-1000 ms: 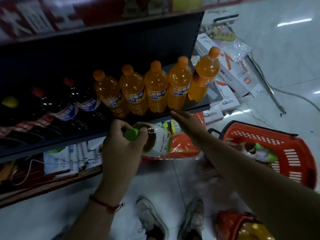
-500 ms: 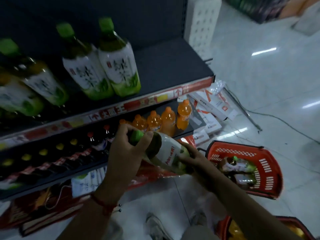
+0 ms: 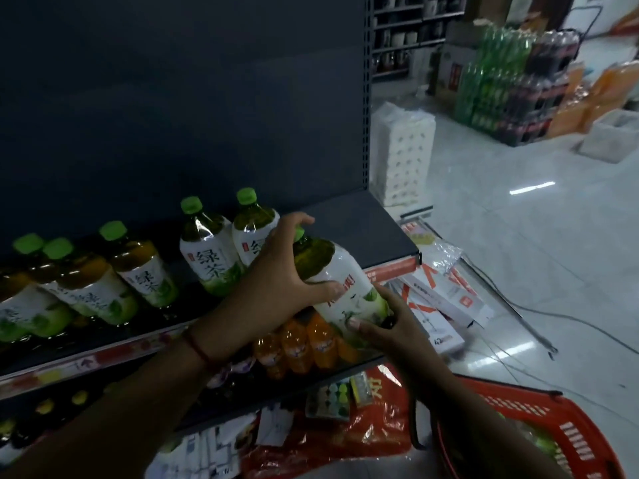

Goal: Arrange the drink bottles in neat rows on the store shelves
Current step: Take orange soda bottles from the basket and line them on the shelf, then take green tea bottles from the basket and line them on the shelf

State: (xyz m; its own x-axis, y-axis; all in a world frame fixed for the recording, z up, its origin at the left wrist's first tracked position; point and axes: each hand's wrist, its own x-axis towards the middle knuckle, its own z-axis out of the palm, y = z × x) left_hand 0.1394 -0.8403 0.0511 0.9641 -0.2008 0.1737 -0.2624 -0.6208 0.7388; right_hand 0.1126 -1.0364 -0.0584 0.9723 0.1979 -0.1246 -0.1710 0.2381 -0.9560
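Note:
A green-tea bottle (image 3: pixel 340 281) with a green cap and white label is tilted at the front edge of the dark upper shelf (image 3: pixel 377 229). My left hand (image 3: pixel 276 271) grips its neck and shoulder. My right hand (image 3: pixel 387 323) holds its base from below. Several matching green-tea bottles (image 3: pixel 211 250) stand in a row to the left on the same shelf. Orange soda bottles (image 3: pixel 301 344) line the shelf below.
A red shopping basket (image 3: pixel 567 430) sits on the floor at lower right. White boxes (image 3: pixel 446 302) and a cable lie on the tiles beside the shelf. A stack of tissue rolls (image 3: pixel 401 150) stands past the shelf end. Drink crates (image 3: pixel 511 81) are stacked far right.
The view has risen from the lower shelves to the green-tea shelf. Both hands lifted the bottle up to that shelf's front edge, and my right hand now supports its base.

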